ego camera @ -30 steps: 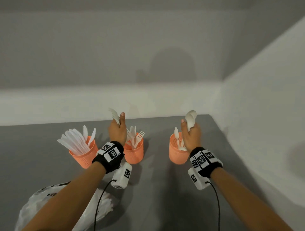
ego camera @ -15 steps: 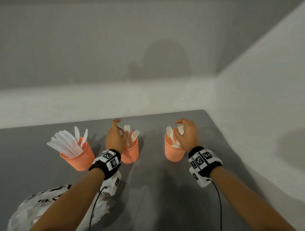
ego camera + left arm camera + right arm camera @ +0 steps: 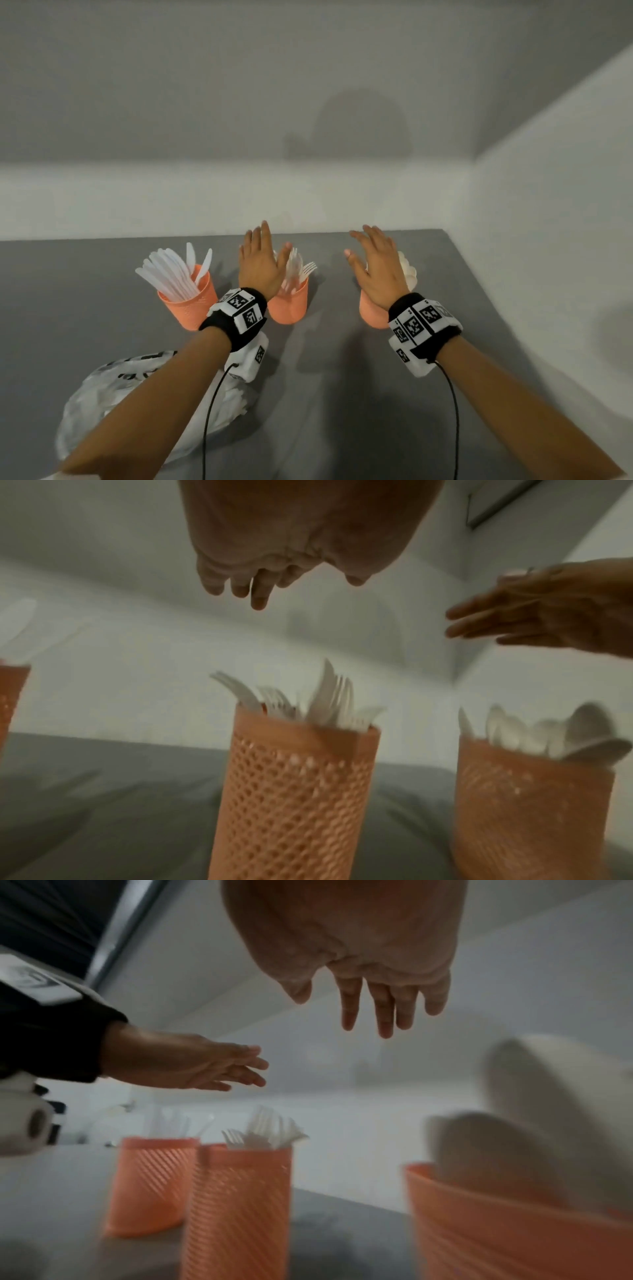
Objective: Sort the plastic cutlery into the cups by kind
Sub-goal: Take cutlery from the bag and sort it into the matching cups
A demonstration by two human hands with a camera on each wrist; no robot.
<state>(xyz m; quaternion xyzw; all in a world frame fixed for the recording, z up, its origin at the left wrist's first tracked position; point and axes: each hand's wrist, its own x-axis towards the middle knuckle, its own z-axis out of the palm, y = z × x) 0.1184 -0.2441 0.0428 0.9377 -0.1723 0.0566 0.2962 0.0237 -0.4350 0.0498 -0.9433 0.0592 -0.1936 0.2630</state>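
Three orange mesh cups stand in a row on the grey table (image 3: pixel 342 394). The left cup (image 3: pixel 190 306) holds white knives (image 3: pixel 168 272). White forks (image 3: pixel 329 702) fill the middle cup (image 3: pixel 289 308), and white spoons (image 3: pixel 548 734) fill the right cup (image 3: pixel 371 313). My left hand (image 3: pixel 260 263) hovers flat above the fork cup (image 3: pixel 294 791) with fingers straight and nothing in it. Above the spoon cup (image 3: pixel 514 1226), my right hand (image 3: pixel 375 267) is spread open and empty as well. Both hands are clear of the cutlery.
A crumpled clear plastic bag (image 3: pixel 113 390) with black print lies at the near left under my left forearm. White walls close the table at the back and on the right. Bare grey table lies in front of the cups.
Both hands let go of their cutlery into the middle and right cups, then rose with fingers spread. The fork and the spoons they held now stand in the cups.
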